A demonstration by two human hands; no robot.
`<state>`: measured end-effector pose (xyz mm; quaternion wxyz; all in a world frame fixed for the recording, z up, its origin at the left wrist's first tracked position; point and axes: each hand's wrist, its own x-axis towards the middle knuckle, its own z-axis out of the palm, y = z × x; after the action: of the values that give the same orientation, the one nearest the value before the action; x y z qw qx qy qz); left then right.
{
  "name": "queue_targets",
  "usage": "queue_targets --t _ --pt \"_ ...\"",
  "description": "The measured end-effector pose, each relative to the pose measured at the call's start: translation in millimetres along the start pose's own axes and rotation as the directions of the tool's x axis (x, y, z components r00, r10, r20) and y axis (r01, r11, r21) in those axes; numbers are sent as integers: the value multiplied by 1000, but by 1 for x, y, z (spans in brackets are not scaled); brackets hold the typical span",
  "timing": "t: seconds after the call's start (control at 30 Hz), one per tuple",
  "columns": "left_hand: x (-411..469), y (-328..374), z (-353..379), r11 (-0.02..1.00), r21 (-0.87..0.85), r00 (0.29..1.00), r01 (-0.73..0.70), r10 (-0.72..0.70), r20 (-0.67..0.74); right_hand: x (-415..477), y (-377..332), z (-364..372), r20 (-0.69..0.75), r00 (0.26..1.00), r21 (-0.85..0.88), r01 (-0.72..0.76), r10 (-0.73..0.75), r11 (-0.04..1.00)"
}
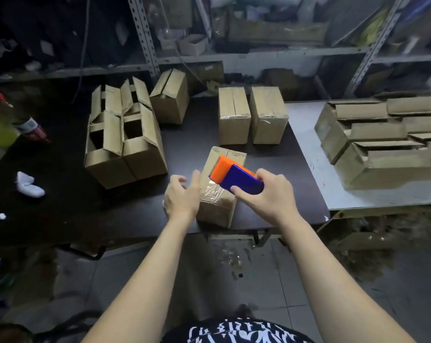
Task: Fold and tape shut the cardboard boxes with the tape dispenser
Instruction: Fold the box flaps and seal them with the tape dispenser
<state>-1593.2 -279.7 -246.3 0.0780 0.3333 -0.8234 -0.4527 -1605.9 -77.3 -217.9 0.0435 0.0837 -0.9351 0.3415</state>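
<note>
A small cardboard box stands near the front edge of the dark table, its top flaps folded down. Clear tape runs over the near end of its top. My right hand grips a blue and orange tape dispenser, tilted, with its orange end down on the box top. My left hand lies against the box's left side with relaxed fingers, thumb by the top edge.
Two taped boxes stand behind the one I work on. Several open boxes cluster at the left. Flat unfolded boxes are stacked on the grey table at the right. A bottle lies far left; shelving rises behind.
</note>
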Motion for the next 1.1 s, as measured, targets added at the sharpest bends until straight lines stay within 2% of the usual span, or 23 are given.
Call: queue_targets --t 0.07,0.1,0.17,0.23,0.37,0.47,0.6,0.8,1.1 --pt "14 16 -16 963 -269 982 -9 59 179 -3 -4 -4 5 1000 49 12 -12 999" --pt "18 24 -24 941 -339 947 17 93 306 -4 -6 -4 14 1000 66 18 -19 998" --pt "23 33 -36 941 -339 854 -19 191 483 -7 -10 -2 38 999 88 31 -34 996" --pt "29 35 -45 938 -337 788 -78 265 556 -9 -13 2 38 998 112 40 -45 993" --pt "39 36 -55 888 -458 732 -39 337 592 -10 -13 7 33 998 172 51 -58 984" --pt "46 33 -61 882 -471 707 19 321 630 -11 -17 8 50 996 255 63 -79 965" --pt "49 34 -70 851 -522 689 -58 413 596 -11 -22 12 19 994 350 94 -107 932" --pt "54 41 -87 820 -544 645 -178 515 564 -11 -20 16 -36 983 350 181 -180 919" --pt "57 49 -105 863 -421 589 -280 500 635 -8 -27 22 -95 959 285 284 -268 916"
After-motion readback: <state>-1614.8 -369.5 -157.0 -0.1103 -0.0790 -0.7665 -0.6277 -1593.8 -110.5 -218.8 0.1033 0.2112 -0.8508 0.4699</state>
